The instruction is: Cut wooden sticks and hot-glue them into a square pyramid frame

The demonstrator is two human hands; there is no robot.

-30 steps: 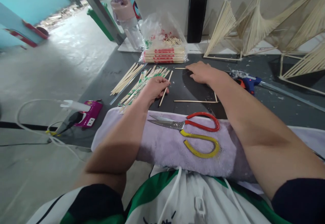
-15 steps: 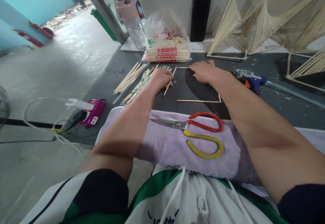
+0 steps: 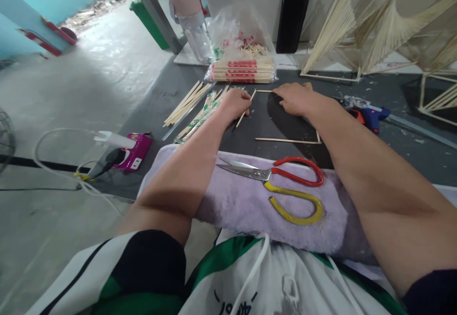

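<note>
My left hand (image 3: pixel 237 104) is closed, its fingers pinching a thin bamboo stick (image 3: pixel 252 101) that slants over the dark table. At the far side, my right hand (image 3: pixel 294 98) has its fingers stretched out, fingertips touching the right end of another bamboo stick (image 3: pixel 264 91). A third stick (image 3: pixel 287 140) lies nearer me and meets an upright-running piece at its right end, partly hidden by my right forearm. The slanted stick's top end is close to the far stick's left end; whether they touch I cannot tell. Scissors (image 3: pixel 266 174) with red and yellow handles lie on a lilac towel (image 3: pixel 235 201).
Loose sticks (image 3: pixel 185 103) and green-printed wrappers (image 3: pixel 200 120) lie left. Behind are a packed stick bundle (image 3: pixel 243 71), a bottle (image 3: pixel 193 24) and a phone (image 3: pixel 294 15). A blue glue gun (image 3: pixel 373 116) and stick structures (image 3: pixel 330 29) are right; a purple power socket (image 3: pixel 137 151) is left.
The view has shifted slightly, so the table's contents sit a little further right. Both hands keep nearly the same pose, with the left still on its stick.
</note>
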